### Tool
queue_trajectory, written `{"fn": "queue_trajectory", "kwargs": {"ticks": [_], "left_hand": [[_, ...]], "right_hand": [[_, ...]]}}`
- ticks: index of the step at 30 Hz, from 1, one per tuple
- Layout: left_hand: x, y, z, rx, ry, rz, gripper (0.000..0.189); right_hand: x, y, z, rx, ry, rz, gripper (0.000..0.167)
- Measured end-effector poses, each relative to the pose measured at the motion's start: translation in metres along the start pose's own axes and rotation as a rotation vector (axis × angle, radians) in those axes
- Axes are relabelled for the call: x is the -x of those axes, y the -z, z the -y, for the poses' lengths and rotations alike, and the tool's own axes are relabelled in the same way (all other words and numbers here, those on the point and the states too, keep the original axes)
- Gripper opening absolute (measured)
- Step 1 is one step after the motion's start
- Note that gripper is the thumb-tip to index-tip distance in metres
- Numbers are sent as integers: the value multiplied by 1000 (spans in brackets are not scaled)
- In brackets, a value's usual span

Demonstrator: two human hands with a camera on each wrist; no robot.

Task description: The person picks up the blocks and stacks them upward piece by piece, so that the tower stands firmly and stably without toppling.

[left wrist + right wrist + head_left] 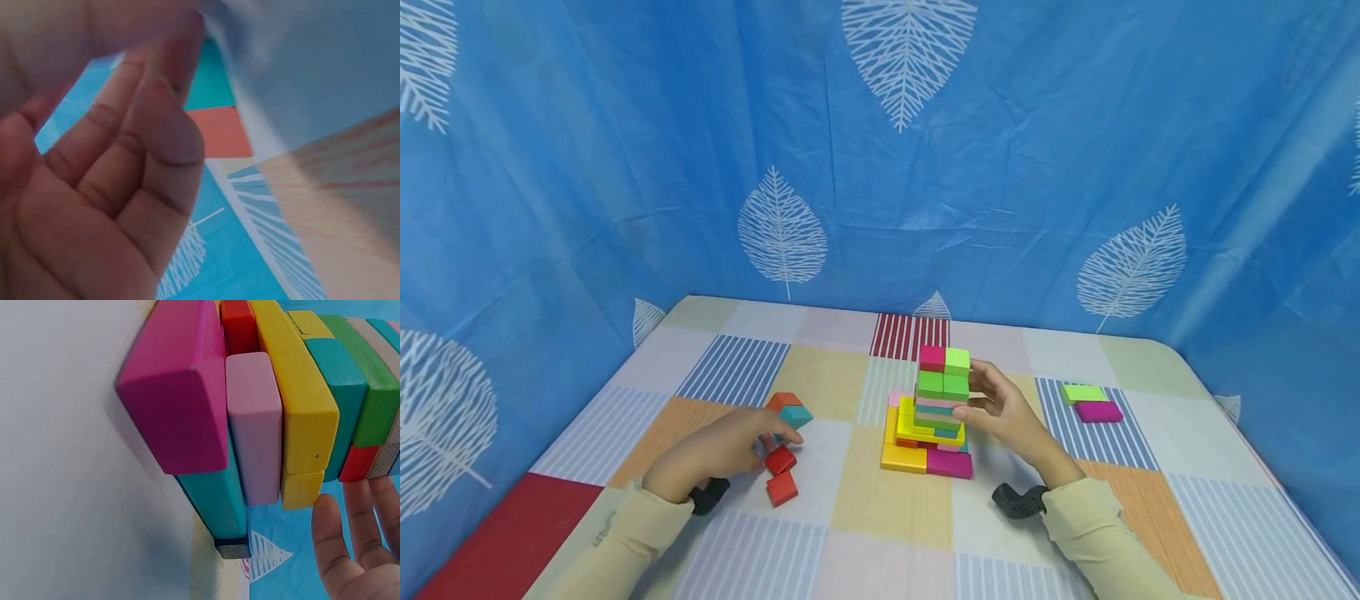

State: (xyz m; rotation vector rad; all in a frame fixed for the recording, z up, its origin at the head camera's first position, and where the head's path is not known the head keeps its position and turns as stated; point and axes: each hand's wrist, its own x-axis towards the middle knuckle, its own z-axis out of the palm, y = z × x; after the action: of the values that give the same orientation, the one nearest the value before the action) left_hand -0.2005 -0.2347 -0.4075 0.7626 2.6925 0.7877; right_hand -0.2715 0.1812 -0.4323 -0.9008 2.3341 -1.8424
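A tower of colored wooden blocks (931, 408) stands mid-table, with yellow and magenta blocks at its base and a red and a lime block on top. My right hand (1011, 421) is at its right side, thumb by the front face and fingers farther back. In the right wrist view, the fingers (329, 528) reach up against or very near the tower's side. On the left, my left hand (722, 446) hovers low with loosely bent fingers beside a red block (780, 460), a second red block (782, 489) and a teal block (796, 415). Its fingertips are partly hidden in the left wrist view.
An orange-red block (785, 401) touches the teal block behind the left hand. At the right lie a lime block (1082, 394) and a magenta block (1099, 412). A patchwork cloth (895, 517) covers the table, and a blue leaf-print curtain (1000, 167) surrounds its far sides.
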Motion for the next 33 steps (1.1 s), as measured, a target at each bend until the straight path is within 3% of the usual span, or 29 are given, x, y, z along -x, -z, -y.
{"fn": "queue_trajectory", "kwargs": {"ticks": [5, 9, 14, 19, 25, 33], "left_hand": [[-1, -2, 2, 18, 10, -27, 33], [-7, 1, -5, 39, -18, -116, 33], [-27, 1, -24, 80, -94, -273, 38], [-53, 0, -52, 185, -172, -374, 41], [-78, -1, -82, 267, -190, -398, 36], [-100, -6, -99, 343, -212, -421, 38]], "right_hand": [[0, 0, -1, 6, -8, -1, 65], [-1, -1, 0, 4, -8, -1, 66], [-1, -1, 1, 3, -11, -1, 66], [-1, -1, 1, 2, -10, -3, 66], [-1, 0, 1, -2, -8, 0, 65], [1, 1, 3, -13, -21, 2, 65]]}}
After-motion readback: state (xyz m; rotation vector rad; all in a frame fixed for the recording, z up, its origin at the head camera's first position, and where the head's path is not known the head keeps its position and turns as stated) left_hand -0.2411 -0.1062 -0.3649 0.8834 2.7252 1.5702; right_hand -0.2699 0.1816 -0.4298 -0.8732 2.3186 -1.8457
